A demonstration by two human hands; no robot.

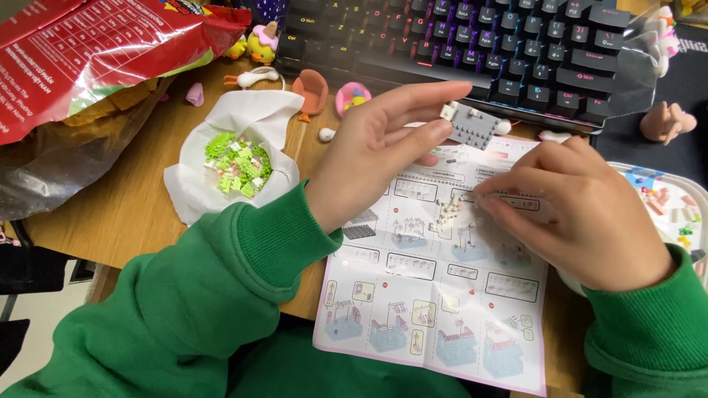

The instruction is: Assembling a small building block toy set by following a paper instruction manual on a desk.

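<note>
Head view – grey plate [472,124] pinched in left hand [376,151] grip, above instruction sheet [435,295]

Keyboard [516,44] lies along the far edge of the counter [125,214]. Red snack bag [81,51] occupies the far left corner. Duck figure [262,43] stands beside the bag, near the keyboard's left end. Orange toy chair [311,92] and pink toy [352,96] sit just before the keyboard. Tray [675,210] rests at the right edge.
</note>
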